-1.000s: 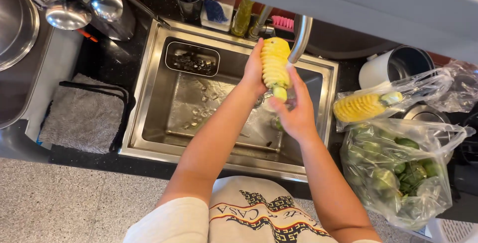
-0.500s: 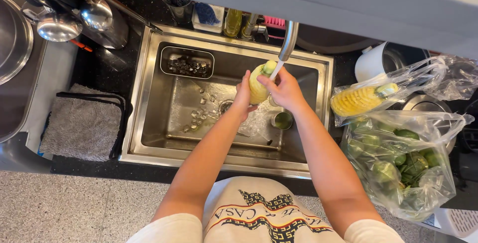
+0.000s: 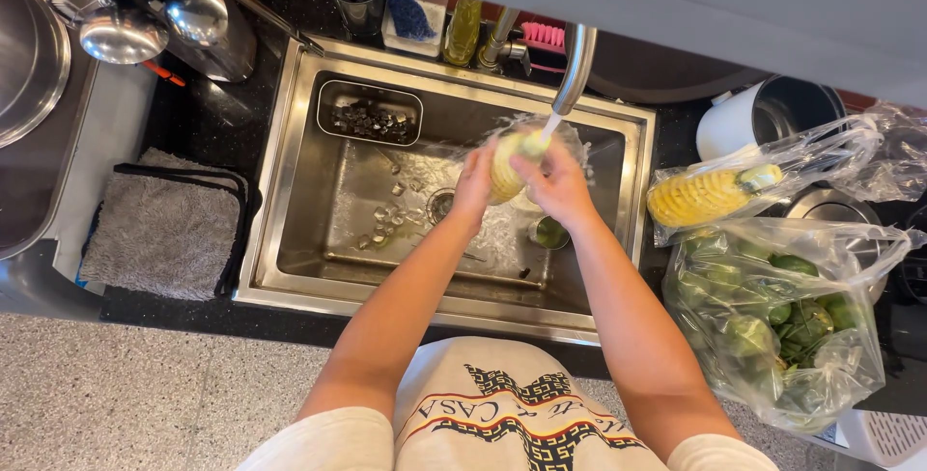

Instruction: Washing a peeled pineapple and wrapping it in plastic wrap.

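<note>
Fingers of the left hand and right hand wrap around a peeled yellow pineapple, holding it under water running from a curved steel tap above a stainless steel sink, beside a clear plastic bag of green peelings

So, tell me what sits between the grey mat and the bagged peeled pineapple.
In the head view, the steel sink lies between the grey mat and the bagged pineapple, with both hands holding another peeled pineapple under the tap.
</note>
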